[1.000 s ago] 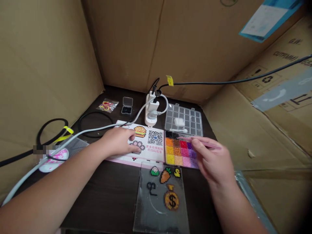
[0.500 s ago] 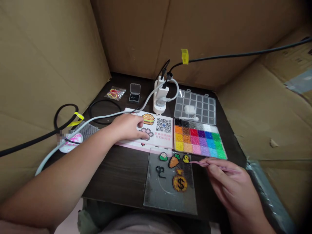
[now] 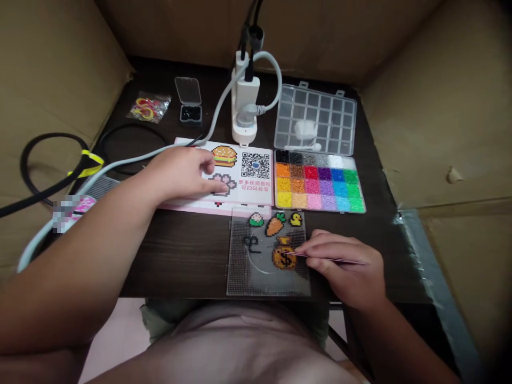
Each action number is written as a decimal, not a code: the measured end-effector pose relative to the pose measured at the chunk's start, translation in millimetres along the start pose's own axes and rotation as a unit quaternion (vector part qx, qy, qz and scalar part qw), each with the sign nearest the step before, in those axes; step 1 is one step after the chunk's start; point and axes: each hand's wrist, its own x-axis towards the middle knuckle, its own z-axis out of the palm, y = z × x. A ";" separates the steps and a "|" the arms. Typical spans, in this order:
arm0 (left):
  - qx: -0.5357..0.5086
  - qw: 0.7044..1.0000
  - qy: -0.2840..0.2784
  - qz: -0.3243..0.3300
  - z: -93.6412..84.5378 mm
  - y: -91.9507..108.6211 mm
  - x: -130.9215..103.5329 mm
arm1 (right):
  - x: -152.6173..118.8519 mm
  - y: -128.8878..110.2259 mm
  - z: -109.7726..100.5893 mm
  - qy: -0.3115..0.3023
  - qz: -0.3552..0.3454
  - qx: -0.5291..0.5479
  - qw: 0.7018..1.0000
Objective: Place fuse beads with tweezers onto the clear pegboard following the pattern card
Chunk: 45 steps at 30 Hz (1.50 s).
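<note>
My left hand (image 3: 188, 173) rests on the printed pattern sheet (image 3: 256, 193), its thumb by the grey-pink paw picture and its fingers apart, holding nothing. Pinched in my right hand (image 3: 344, 264) are thin pink tweezers (image 3: 332, 258), whose tip is over the money bag bead figure (image 3: 284, 256) on the clear pegboard (image 3: 244, 280). The board also bears a carrot (image 3: 274, 225), a yellow duck (image 3: 296, 219), a green-and-white figure (image 3: 256, 219) and a dark bead outline (image 3: 253, 245). Right of the sheet, the bead box (image 3: 320, 181) lies open with many colours.
A white power strip (image 3: 244, 114) with cables stands behind the sheet. A small box of black beads (image 3: 191, 113) and a plastic bag (image 3: 150, 108) lie at the back left. Cardboard walls (image 3: 420, 122) enclose the table. A white cable (image 3: 132, 160) crosses the left side.
The view has tilted down. My right hand has moved the tweezers from beside the duck to over the money bag. My left hand remains on the sheet.
</note>
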 end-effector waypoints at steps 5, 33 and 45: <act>-0.006 1.000 -0.010 -0.012 -2.1 3.4 -0.2 | 9.1 -1.6 9.2 -0.036 -0.031 0.004 0.999; -0.033 0.999 0.012 0.007 0.0 -3.1 0.3 | 15.9 -0.4 16.7 -0.074 -0.050 -0.036 0.995; -0.033 0.999 0.005 0.003 -1.1 -2.4 -0.4 | 16.1 -0.6 18.2 -0.065 -0.056 -0.038 0.996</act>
